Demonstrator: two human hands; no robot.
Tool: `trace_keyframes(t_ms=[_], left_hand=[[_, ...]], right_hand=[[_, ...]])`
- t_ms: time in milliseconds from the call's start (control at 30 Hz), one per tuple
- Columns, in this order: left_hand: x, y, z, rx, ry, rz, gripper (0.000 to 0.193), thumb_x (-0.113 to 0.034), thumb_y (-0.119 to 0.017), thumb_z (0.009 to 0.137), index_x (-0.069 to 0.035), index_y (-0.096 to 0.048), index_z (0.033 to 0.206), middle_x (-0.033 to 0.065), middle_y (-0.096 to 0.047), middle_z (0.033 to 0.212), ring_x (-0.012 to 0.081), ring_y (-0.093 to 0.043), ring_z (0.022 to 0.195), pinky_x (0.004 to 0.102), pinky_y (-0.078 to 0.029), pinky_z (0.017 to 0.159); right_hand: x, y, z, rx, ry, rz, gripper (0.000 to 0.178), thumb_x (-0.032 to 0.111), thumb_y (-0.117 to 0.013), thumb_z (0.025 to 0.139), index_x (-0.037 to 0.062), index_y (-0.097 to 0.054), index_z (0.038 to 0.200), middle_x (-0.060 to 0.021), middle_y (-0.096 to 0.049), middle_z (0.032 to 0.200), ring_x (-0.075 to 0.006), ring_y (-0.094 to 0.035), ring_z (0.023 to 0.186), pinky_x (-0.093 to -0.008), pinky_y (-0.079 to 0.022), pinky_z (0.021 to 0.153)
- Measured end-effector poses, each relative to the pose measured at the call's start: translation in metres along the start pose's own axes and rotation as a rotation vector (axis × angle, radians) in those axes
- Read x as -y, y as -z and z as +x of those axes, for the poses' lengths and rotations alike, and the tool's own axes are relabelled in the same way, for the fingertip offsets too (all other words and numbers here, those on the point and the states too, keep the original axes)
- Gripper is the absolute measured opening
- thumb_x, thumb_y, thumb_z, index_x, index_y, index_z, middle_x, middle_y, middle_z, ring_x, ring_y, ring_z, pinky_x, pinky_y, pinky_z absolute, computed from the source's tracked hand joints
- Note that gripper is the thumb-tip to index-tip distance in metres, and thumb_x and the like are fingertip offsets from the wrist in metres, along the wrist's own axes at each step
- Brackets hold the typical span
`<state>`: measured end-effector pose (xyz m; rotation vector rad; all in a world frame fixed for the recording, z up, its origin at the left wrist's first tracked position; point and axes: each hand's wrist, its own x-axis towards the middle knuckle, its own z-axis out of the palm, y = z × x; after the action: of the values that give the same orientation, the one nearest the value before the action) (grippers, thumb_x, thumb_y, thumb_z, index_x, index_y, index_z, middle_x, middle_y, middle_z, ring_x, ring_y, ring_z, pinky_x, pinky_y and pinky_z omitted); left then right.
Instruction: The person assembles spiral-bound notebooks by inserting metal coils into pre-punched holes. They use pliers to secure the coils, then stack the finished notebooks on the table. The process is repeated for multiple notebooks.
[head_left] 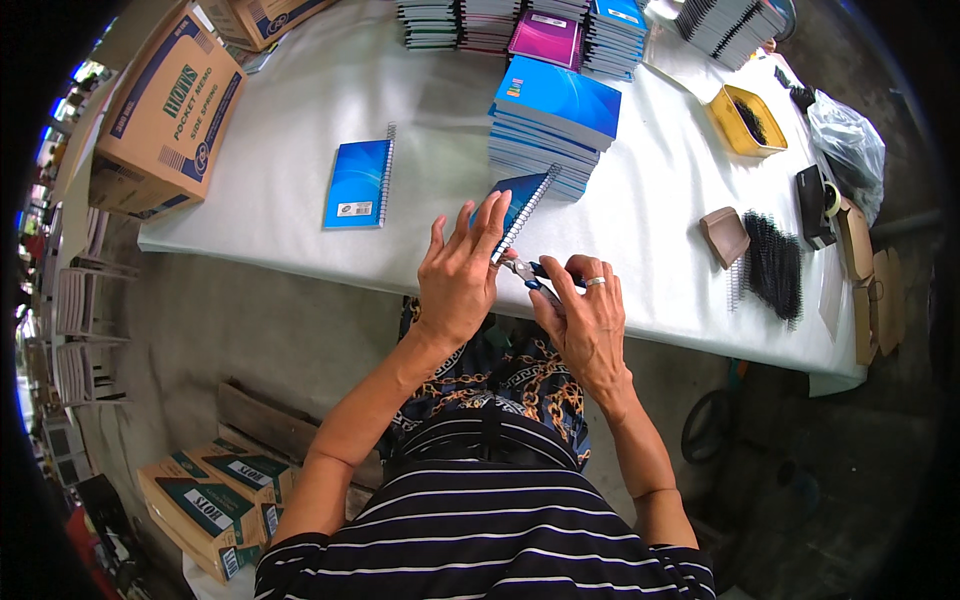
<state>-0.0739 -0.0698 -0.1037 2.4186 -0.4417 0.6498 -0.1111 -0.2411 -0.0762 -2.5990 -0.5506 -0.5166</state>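
My left hand (458, 272) is closed on a small blue spiral notebook (522, 195), which it holds tilted up at the table's near edge. A metal wire coil (528, 215) runs along the notebook's right side. My right hand (592, 330) grips pliers (523, 269) with dark blue handles. The jaws are at the lower end of the coil, close to my left fingertips; whether they bite the wire cannot be made out. Just beyond stands a stack of blue-covered pads (558, 100). Another blue spiral notebook (358, 182) lies flat to the left, its coil on the right.
Several notebook stacks (430, 25) line the far side of the white-covered table (270, 200). Cardboard boxes (165, 120) stand at left. On the right are a yellow tub (745, 120) of dark pieces, black coils (773, 268), a tape dispenser (815, 208) and a plastic bag (848, 140).
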Motion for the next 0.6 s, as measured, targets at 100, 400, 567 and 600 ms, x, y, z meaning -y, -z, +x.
trace_keyframes(t_ms=[100,400,567,600], left_hand=[[0.001,0.002,-0.001,-0.015,0.007,0.053,0.066,-0.011,-0.065,0.085,-0.014,-0.039,0.146,0.0103,-0.060,0.129,0.0320,-0.056,0.119,0.0523,-0.041,0.100],[0.004,0.009,0.001,-0.003,-0.025,0.097,0.065,-0.016,-0.066,0.085,-0.016,-0.041,0.145,0.0066,-0.060,0.130,0.0298,-0.058,0.117,0.0515,-0.043,0.098],[0.023,0.029,0.012,-0.095,0.025,0.124,0.060,-0.019,-0.066,0.086,-0.020,-0.045,0.143,0.0062,-0.059,0.131,0.0287,-0.057,0.120,0.0498,-0.044,0.098],[0.039,0.034,0.017,-0.130,0.042,0.154,0.060,-0.018,-0.065,0.086,-0.021,-0.045,0.142,0.0061,-0.059,0.131,0.0284,-0.056,0.121,0.0491,-0.044,0.099]], right_hand=[[0.001,0.000,0.004,-0.005,0.050,-0.017,0.039,0.026,-0.073,0.080,0.0086,-0.062,0.113,-0.0100,-0.051,0.097,-0.0250,-0.051,0.087,-0.0385,-0.041,0.072],[-0.008,0.025,0.037,0.611,-0.345,0.715,0.031,0.023,-0.048,0.100,-0.0049,-0.061,0.098,-0.0160,-0.059,0.081,-0.0216,-0.057,0.075,-0.0342,-0.045,0.069],[-0.055,0.019,0.037,0.414,-0.290,0.303,0.028,0.025,-0.055,0.096,-0.0008,-0.064,0.103,-0.0174,-0.064,0.093,-0.0333,-0.061,0.086,-0.0413,-0.047,0.078],[-0.067,0.015,0.035,0.374,-0.314,0.205,0.028,0.026,-0.056,0.095,0.0001,-0.064,0.102,-0.0166,-0.063,0.092,-0.0321,-0.061,0.086,-0.0403,-0.047,0.078]])
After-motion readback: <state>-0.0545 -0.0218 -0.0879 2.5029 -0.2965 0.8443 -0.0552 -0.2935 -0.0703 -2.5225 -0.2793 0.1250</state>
